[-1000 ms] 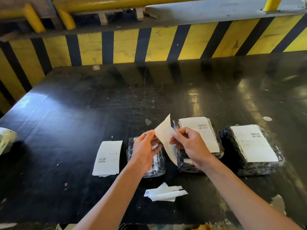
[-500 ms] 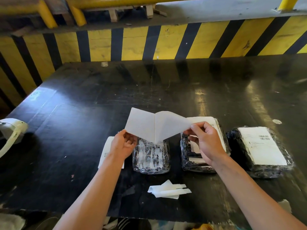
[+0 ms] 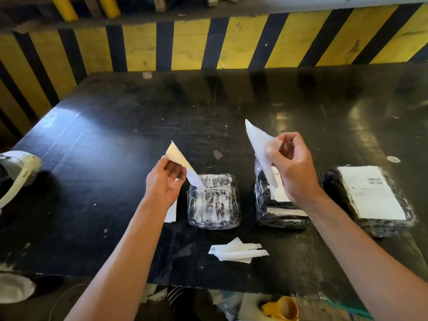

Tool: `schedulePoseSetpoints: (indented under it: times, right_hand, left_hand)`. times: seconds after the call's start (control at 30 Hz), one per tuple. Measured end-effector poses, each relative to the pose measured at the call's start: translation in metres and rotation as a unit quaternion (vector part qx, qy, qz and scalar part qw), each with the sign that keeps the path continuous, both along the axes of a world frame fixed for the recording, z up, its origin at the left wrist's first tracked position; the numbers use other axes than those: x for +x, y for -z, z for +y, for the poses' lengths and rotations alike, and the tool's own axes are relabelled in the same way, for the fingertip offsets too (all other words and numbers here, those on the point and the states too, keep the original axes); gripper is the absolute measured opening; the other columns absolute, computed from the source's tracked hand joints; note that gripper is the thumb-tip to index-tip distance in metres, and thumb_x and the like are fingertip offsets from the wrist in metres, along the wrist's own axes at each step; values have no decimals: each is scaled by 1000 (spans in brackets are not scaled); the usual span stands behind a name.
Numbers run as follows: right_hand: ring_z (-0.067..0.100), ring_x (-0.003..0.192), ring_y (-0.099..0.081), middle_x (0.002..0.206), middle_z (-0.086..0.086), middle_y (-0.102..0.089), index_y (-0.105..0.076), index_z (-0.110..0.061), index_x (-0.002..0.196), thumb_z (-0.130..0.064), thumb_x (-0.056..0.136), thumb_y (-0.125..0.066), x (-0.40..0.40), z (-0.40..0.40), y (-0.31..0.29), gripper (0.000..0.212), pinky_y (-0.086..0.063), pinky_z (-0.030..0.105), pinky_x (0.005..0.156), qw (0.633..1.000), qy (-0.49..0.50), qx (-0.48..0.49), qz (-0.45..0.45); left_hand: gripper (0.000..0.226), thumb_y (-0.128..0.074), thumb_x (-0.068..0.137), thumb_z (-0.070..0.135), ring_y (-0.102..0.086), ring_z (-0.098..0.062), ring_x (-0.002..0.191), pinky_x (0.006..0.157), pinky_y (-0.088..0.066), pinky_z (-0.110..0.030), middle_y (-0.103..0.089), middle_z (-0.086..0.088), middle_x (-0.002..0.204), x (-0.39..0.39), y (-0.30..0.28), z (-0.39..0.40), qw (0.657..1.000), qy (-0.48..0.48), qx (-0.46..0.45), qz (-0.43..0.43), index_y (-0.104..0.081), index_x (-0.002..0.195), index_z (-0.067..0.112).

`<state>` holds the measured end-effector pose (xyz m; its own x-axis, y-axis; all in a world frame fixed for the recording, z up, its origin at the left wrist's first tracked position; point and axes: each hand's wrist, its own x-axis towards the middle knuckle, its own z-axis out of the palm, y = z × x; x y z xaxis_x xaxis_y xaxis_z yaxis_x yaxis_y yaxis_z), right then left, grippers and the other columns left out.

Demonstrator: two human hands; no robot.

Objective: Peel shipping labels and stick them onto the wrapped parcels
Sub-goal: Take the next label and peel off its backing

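Observation:
Three parcels in clear wrap lie in a row on the black table (image 3: 115,158). The left parcel (image 3: 213,205) bears no label. The middle parcel (image 3: 278,216) has a white label, mostly hidden behind my right hand. A full white label covers the right parcel (image 3: 372,193). My left hand (image 3: 164,181) pinches a cream-tinted sheet (image 3: 177,156) just above the left parcel's far left corner. My right hand (image 3: 294,167) pinches a separate white sheet (image 3: 257,140) over the middle parcel. I cannot tell which sheet is the label.
A flat label sheet (image 3: 171,213) lies on the table, partly under my left wrist. Crumpled white backing strips (image 3: 238,252) sit near the front edge. A white device (image 3: 18,174) stands at the far left. A yellow-and-black striped wall (image 3: 208,45) backs the table.
The two layers that were joined and being pulled open have come fully apart. My hands have moved away from each other, one sheet in each.

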<state>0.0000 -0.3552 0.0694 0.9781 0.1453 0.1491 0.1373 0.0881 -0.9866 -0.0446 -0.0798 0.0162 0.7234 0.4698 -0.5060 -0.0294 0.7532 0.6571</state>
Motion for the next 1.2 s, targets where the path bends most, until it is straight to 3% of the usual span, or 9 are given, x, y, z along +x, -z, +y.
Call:
schedulePoseSetpoints:
  times: [0.17, 0.27, 0.33, 0.43, 0.53, 0.73, 0.87, 1.0, 1.2]
  right_hand:
    - [8, 72, -55, 94, -6, -61, -60, -22, 113, -12, 96, -61, -43, 22, 38, 20, -44, 18, 62, 946, -232, -220, -51]
    - [-9, 83, -53, 102, -15, -57, -61, -22, 114, -11, 98, -56, -57, 22, 84, 20, -40, 9, 73, 892, -304, -329, -60]
    - [-7, 93, -53, 106, -14, -53, -58, -27, 114, -12, 97, -54, -61, 15, 113, 23, -44, 14, 81, 854, -341, -388, -68]
    - [5, 95, -54, 108, -10, -52, -53, -36, 111, -15, 97, -53, -66, 2, 140, 25, -49, 33, 88, 816, -370, -441, -49]
    - [3, 111, -49, 118, -15, -53, -51, -38, 117, -18, 98, -52, -72, -7, 150, 28, -44, 30, 98, 801, -377, -461, -57]
    - [-1, 112, -44, 116, -18, -41, -55, -35, 115, -25, 95, -56, -72, -16, 159, 22, -40, 21, 98, 820, -363, -438, -53]
    - [3, 101, -53, 111, -19, -45, -60, -29, 117, -26, 97, -57, -75, -10, 152, 20, -43, 16, 83, 880, -282, -374, -83]
    - [10, 90, -54, 102, -7, -52, -60, -16, 111, -9, 94, -63, -72, 12, 123, 18, -44, 17, 77, 928, -168, -290, -161]
    - [12, 99, -49, 108, -12, -48, -53, -18, 121, -23, 91, -69, -55, 52, 89, 35, -44, 25, 88, 925, -77, -302, -217]
  left_hand:
    - [16, -52, 102, 22, -69, -18, 83, 74, -54, -34, -74, -4, 90, -7, -13, -10, 999, 26, 32, -20, -63, 105, 11]
    - [17, -50, 102, 23, -68, -18, 83, 75, -53, -33, -73, -3, 90, -14, -11, -13, 999, 37, 38, -14, -62, 107, 12]
    - [16, -50, 103, 22, -68, -18, 84, 75, -53, -33, -72, -3, 90, -18, -8, -16, 999, 42, 33, -7, -62, 107, 12]
    - [14, -52, 102, 21, -66, -20, 87, 74, -53, -34, -70, -5, 94, -24, -3, -19, 999, 42, 26, 8, -61, 106, 11]
    - [12, -51, 102, 21, -65, -22, 94, 79, -53, -35, -68, -7, 100, -27, 1, -23, 999, 46, 21, 18, -60, 103, 12]
    - [14, -49, 103, 20, -62, -25, 106, 98, -49, -39, -67, -11, 111, -26, 1, -31, 997, 57, 34, 37, -61, 98, 14]
    - [15, -48, 103, 19, -65, -24, 102, 93, -52, -38, -70, -9, 105, -24, -1, -34, 997, 66, 41, 31, -62, 98, 14]
    - [15, -49, 102, 19, -68, -20, 95, 81, -54, -34, -71, -8, 103, -23, -1, -42, 995, 78, 53, 23, -62, 107, 12]
    - [27, -52, 101, 20, -66, -23, 101, 79, -55, -33, -69, -13, 111, -18, -8, -59, 994, 75, 80, 28, -58, 124, 7]
